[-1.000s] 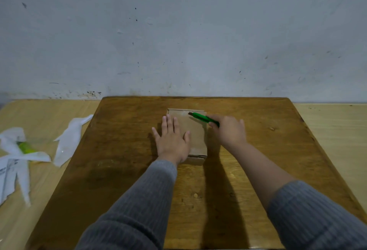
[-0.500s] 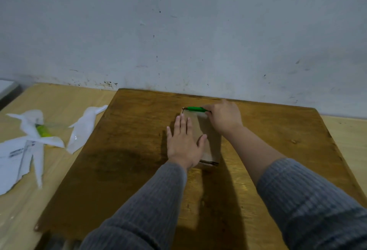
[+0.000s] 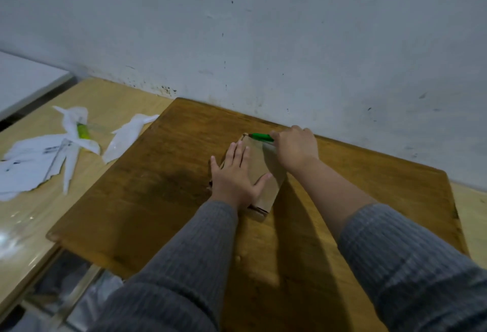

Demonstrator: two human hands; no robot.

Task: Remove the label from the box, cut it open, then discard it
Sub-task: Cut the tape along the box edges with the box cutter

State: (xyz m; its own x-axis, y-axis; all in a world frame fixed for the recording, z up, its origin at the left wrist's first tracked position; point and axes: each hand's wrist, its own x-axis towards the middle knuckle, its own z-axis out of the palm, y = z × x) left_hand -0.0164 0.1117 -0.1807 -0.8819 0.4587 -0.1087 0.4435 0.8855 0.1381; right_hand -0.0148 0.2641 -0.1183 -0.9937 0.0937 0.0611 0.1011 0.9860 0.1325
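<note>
A small brown cardboard box [image 3: 266, 173] lies flat on the dark wooden board [image 3: 158, 194]. My left hand [image 3: 234, 173] presses flat on the box's left half, fingers straight and pointing away from me. My right hand [image 3: 296, 147] grips a green cutter [image 3: 261, 137] at the box's far edge, with the cutter's tip at the far left corner. My left hand covers part of the box's top.
Torn white label and wrapping scraps [image 3: 44, 157] lie on the pale table [image 3: 23, 215] left of the board, with a green and yellow item [image 3: 83, 131] among them. A white wall [image 3: 263, 28] rises right behind the board. Below the table's near left edge there is a gap with clutter [image 3: 68, 289].
My right hand has carried the cutter from the box's top up to its far edge, and the tip has slid left to the corner. The camera view has swung to the left.
</note>
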